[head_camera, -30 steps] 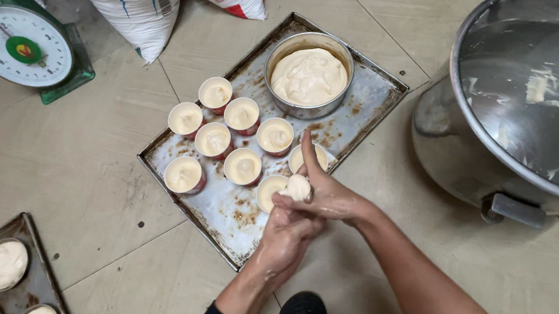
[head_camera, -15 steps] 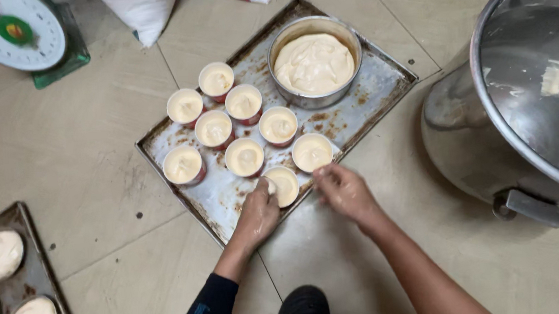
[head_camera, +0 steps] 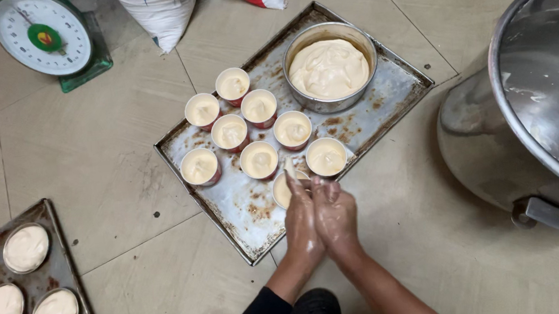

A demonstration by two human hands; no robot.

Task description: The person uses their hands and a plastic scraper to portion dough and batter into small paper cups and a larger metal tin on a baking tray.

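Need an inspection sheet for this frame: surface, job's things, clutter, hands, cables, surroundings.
Surface: beige tiled floor, with a stained metal baking tray lying on it.
Job's things: eight filled paper cups on the tray; a ninth cup sits at the near edge, partly hidden by the hands. A round metal bowl of batter stands at the tray's far end.
Clutter: second tray with filled tins at lower left.
Hands: left hand and right hand pressed together over the ninth cup, both smeared with batter.
Cables: nothing seen.
Surroundings: dial scale, two sacks at the top, large steel mixing bowl at right.
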